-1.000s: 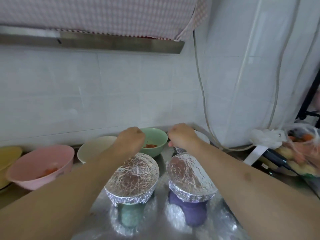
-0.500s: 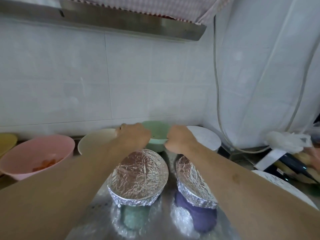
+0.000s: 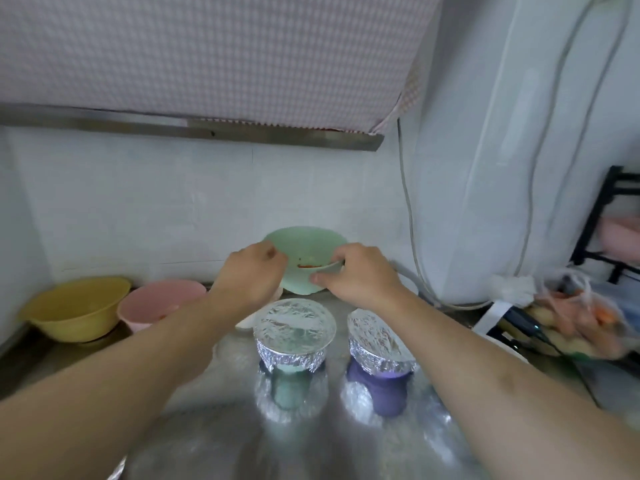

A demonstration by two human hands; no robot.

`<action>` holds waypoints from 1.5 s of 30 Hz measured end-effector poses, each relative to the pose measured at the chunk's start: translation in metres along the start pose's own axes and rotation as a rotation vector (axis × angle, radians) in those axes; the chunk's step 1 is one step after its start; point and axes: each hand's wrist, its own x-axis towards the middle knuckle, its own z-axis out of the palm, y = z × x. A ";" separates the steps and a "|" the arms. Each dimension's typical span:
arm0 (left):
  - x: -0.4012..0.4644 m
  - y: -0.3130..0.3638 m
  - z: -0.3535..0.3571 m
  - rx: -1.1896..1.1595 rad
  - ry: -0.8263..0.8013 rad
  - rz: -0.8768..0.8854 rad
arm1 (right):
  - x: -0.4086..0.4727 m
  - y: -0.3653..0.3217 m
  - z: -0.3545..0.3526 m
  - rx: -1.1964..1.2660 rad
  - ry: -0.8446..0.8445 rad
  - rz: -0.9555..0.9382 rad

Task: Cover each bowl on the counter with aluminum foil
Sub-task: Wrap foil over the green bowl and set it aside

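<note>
A light green bowl (image 3: 304, 247) with a bit of red food inside is lifted above the counter, tilted toward me. My left hand (image 3: 251, 273) grips its left rim and my right hand (image 3: 360, 275) grips its right rim. Below them stand two bowls with foil over their tops: a green foil-covered bowl (image 3: 294, 332) and a purple foil-covered bowl (image 3: 379, 341). A sheet of aluminum foil (image 3: 242, 427) lies flat on the counter under them. Uncovered at the left are a yellow bowl (image 3: 78, 308) and a pink bowl (image 3: 156, 301); a cream bowl (image 3: 246, 322) peeks out behind my left wrist.
White tiled wall (image 3: 156, 202) runs close behind the bowls. A white appliance (image 3: 502, 150) with hanging cables stands at the right. Plastic bags of food (image 3: 581, 317) and a black rack (image 3: 602, 220) crowd the far right of the counter.
Both hands took hold of the green bowl at the back and raised it off the counter, tilting it toward me. The camera view has tipped upward.
</note>
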 end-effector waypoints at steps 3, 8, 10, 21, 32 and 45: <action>-0.046 -0.002 -0.026 -0.066 0.046 -0.042 | -0.042 -0.025 -0.004 0.048 0.011 -0.021; -0.123 -0.021 -0.049 -0.139 0.119 -0.107 | -0.117 -0.057 0.007 0.214 0.035 -0.056; -0.154 -0.030 -0.054 -0.159 0.125 -0.131 | -0.146 -0.065 0.018 0.279 0.021 -0.058; -0.256 -0.106 -0.017 -0.263 0.026 -0.268 | -0.243 -0.041 0.137 0.550 -0.141 0.013; -0.288 -0.150 -0.008 -0.552 -0.027 -0.187 | -0.248 -0.018 0.175 0.814 -0.240 0.079; -0.294 -0.201 -0.055 0.352 -0.186 -0.299 | -0.249 -0.020 0.175 0.851 -0.247 0.148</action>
